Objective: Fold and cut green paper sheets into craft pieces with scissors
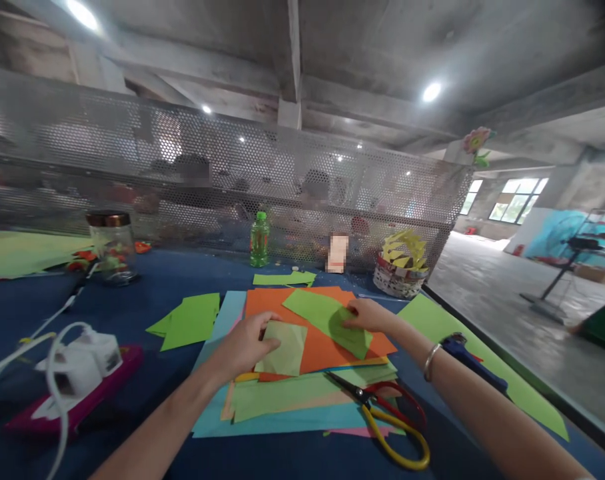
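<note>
Pale green piece: the small, roughly square paper (pixel 287 353) lies over the left part of the orange sheets (pixel 317 347), at the middle of the near table.
Left hand: the hand (pixel 246 341) is partly closed, pinching the piece's left side, thumb across its face; the fingers beneath are mostly hidden.
Bright green strip: this longer paper (pixel 307 309) slants across the orange, its far end to the left.
Right hand: the hand (pixel 370 315) is curled, fingertips touching the strip; whether they grip it or only press, I cannot tell.
Hard to make out: the navy-blue object (pixel 475 363) beside the right forearm is of uncertain kind; a blurred patch covers an upright item (pixel 338 253) farther off; figures beyond the perforated metal screen (pixel 222 167) are indistinct.
Arms: the left forearm enters from the near left, the right from the near right, a silver bangle (pixel 429 363) at its wrist; both are cut off by the near edge.
Under the orange: pale green sheets (pixel 267 399) and light-blue paper (pixel 262 427).
Scissors: the red-and-yellow-handled pair (pixel 362 397) rests on the stack's near right, blades pointing far left.
Farther out: a green bottle (pixel 259 243) stands left of a woven basket (pixel 398 281).
</note>
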Demonstrator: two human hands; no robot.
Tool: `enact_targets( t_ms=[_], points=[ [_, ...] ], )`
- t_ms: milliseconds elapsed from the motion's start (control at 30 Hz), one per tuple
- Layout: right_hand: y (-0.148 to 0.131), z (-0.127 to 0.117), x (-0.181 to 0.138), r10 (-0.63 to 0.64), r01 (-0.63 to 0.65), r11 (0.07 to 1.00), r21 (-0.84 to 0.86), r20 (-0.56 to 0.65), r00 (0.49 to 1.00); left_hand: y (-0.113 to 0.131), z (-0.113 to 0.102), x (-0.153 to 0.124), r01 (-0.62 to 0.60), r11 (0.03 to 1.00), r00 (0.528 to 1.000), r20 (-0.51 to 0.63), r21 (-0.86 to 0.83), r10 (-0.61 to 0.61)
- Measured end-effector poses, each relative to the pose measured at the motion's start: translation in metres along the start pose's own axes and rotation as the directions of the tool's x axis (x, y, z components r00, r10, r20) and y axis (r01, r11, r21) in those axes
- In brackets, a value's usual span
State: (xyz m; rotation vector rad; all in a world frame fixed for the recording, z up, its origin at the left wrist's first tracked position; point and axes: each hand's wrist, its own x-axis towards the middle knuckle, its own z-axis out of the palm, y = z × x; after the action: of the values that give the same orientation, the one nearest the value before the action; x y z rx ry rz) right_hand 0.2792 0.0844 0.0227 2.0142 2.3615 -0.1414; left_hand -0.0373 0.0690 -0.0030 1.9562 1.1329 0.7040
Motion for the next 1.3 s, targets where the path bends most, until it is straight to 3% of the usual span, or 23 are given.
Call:
enact_targets(
  t_ms=[167,267,533,700,833,967,1133,1300],
  points=[
    [-0.018,-0.009,-0.008,0.023,-0.024,1.000,-0.009,-0.118,0.993,0.003,0.000,0.000,0.031,0.971,0.999,0.049,-0.239,-0.020],
    [-0.028,-0.011,-0.009,0.002,0.000,1.000,0.017,-0.140,0.990,0.005,0.001,0.000,0.035,0.925,0.999,0.024,-0.378,-0.028],
    [-0.029,0.003,-0.006,-0.003,0.005,0.989,0.149,-0.014,1.000,0.006,0.002,0.000,0.043,0.881,0.999,-0.003,-0.471,-0.050],
    [-0.027,0.009,-0.007,0.006,0.001,0.928,0.372,-0.017,1.000,0.009,0.005,0.000,0.057,0.858,0.998,-0.004,-0.510,-0.069],
    [-0.045,0.017,-0.008,0.061,0.021,0.755,0.655,-0.101,0.993,0.021,0.006,-0.006,0.111,0.795,0.994,0.049,-0.596,-0.102],
    [-0.073,0.023,-0.015,0.121,0.068,0.462,0.884,-0.139,0.983,0.031,0.005,-0.010,0.165,0.720,0.982,0.046,-0.674,-0.182],
    [-0.098,0.018,-0.030,0.005,0.132,0.154,0.979,-0.134,0.991,0.028,0.002,-0.009,0.178,0.535,0.969,0.052,-0.826,-0.242],
    [-0.106,0.015,-0.037,-0.102,0.131,-0.007,0.991,-0.131,0.986,0.020,0.002,-0.007,0.223,0.493,0.948,0.069,-0.841,-0.312]
  ],
)
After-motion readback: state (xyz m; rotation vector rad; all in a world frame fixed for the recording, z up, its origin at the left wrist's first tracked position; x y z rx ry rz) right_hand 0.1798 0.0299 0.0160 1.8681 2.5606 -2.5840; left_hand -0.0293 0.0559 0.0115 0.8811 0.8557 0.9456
